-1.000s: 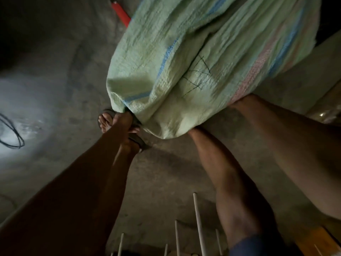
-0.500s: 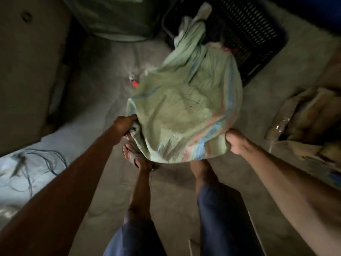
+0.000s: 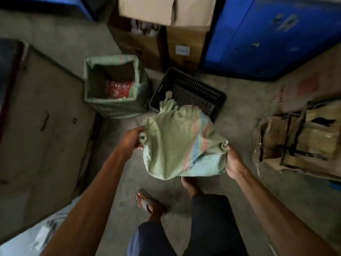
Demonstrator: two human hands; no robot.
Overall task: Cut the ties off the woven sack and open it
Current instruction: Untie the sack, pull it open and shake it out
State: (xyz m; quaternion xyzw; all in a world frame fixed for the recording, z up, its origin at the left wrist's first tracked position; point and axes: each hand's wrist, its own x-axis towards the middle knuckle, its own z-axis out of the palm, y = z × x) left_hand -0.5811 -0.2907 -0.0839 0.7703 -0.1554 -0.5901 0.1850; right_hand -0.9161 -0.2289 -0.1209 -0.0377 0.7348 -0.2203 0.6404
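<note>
A pale green woven sack [image 3: 177, 143] with blue and pink stripes hangs in front of me above the floor. Its tied, bunched neck [image 3: 167, 104] points away from me, over the near edge of a black crate. My left hand [image 3: 132, 138] grips the sack's left bottom corner. My right hand [image 3: 233, 160] grips its right bottom corner. No cutting tool is in view.
A black perforated plastic crate [image 3: 201, 89] sits on the concrete floor beyond the sack. An open green sack [image 3: 114, 104] with red items inside stands at the left. Cardboard boxes [image 3: 166, 12] and a blue cabinet [image 3: 267, 34] line the back. Strapped bundles [image 3: 299, 141] lie right. My sandalled feet stand below.
The view has risen from the floor to the room. The sack, held at both bottom corners throughout, now hangs farther from me with its tied neck at the crate.
</note>
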